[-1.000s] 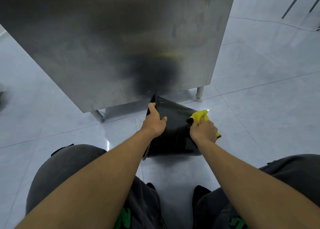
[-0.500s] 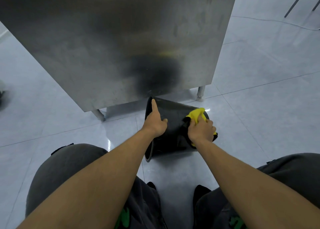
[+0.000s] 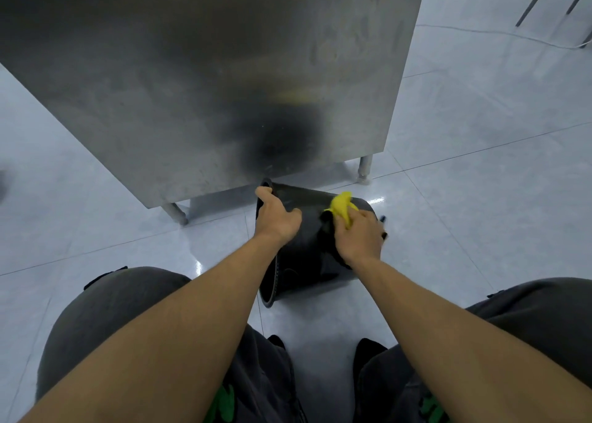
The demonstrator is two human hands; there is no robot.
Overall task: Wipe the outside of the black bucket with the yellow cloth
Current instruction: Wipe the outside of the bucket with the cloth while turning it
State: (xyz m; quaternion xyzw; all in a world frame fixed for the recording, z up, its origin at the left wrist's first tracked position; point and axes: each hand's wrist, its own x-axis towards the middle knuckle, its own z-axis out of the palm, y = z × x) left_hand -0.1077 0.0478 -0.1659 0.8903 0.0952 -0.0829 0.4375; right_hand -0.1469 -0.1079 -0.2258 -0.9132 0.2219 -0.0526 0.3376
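The black bucket [image 3: 307, 246] lies on its side on the tiled floor, its open rim toward the left. My left hand [image 3: 277, 219] grips the rim near the top, fingers curled over the edge. On the bucket's upper right side, my right hand [image 3: 358, 233] presses the bunched yellow cloth [image 3: 342, 209] against the outer wall. Most of the cloth is hidden under my fingers; one yellow end sticks out above them.
A stainless steel cabinet [image 3: 224, 79] on short legs [image 3: 365, 169] stands just behind the bucket. My knees in grey trousers [image 3: 112, 297] flank the bucket. A white cable [image 3: 499, 34] and thin metal legs lie far right on the glossy floor.
The bucket has turned so that its rim shows more on the left. My right hand with the cloth slid upward and leftward across the outer wall, and my left hand shifted its hold on the rim.
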